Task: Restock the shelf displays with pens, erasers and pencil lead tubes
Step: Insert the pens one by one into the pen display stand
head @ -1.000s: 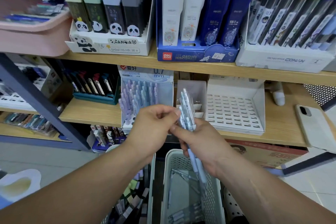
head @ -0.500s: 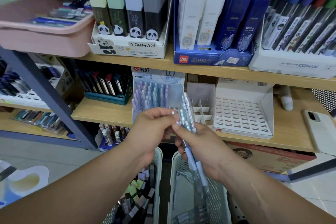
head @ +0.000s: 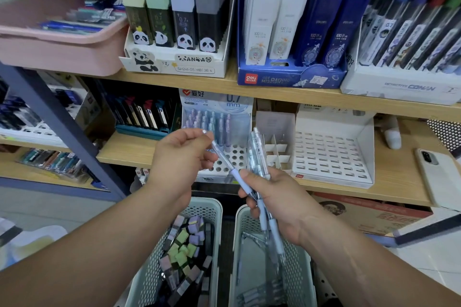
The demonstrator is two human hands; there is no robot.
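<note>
My right hand (head: 277,197) grips a bundle of clear pens with pale blue grips (head: 257,157), held upright in front of the middle shelf. My left hand (head: 182,157) pinches the top end of a single pen (head: 225,162), which slants down to the right toward the bundle. Behind the hands stands the 0.7 mm pen display (head: 217,132), its back rows filled with pens and its front holes bare. Below are two white perforated baskets: the left basket (head: 212,207) holds several erasers, the right basket (head: 299,271) holds loose pens.
A white slotted display stand (head: 331,154) and a small divided box (head: 277,149) sit right of the pen display. A phone (head: 439,177) lies on the shelf at right. The upper shelf carries panda lead tubes (head: 174,15), blue and white Deli cases (head: 294,22) and a pink tray (head: 57,42).
My left hand has drawn one pen out of the bundle and moved it left and apart. The camera has shifted, so the shelves sit further right and the eraser basket shows.
</note>
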